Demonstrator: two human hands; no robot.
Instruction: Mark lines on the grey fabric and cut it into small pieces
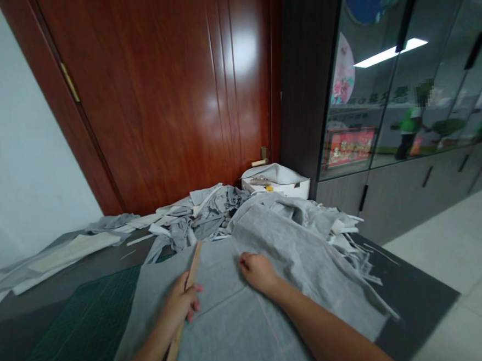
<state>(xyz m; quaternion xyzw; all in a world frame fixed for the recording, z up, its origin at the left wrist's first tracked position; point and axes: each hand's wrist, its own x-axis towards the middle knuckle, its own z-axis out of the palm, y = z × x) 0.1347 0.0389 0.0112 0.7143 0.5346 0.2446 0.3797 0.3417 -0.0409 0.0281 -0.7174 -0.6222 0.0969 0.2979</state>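
A large piece of grey fabric (231, 335) lies spread across the table, with faint pinkish lines on it. My left hand (182, 299) is closed around a long wooden ruler (195, 262), a narrow light-brown strip slanting over the left part of the cloth. To the right of the ruler, my right hand (256, 270) is at the fabric with its fingers curled shut. Whatever those fingers pinch, if anything, is hidden. Under the cloth's left edge shows a green cutting mat (81, 323) with a grid.
Grey and white fabric scraps (202, 210) are heaped at the back, near a white box (276, 181). More cloth pieces (68, 256) lie at the left. Behind stands a brown wooden door (156, 98); a glass-fronted cabinet (384, 99) is at the right.
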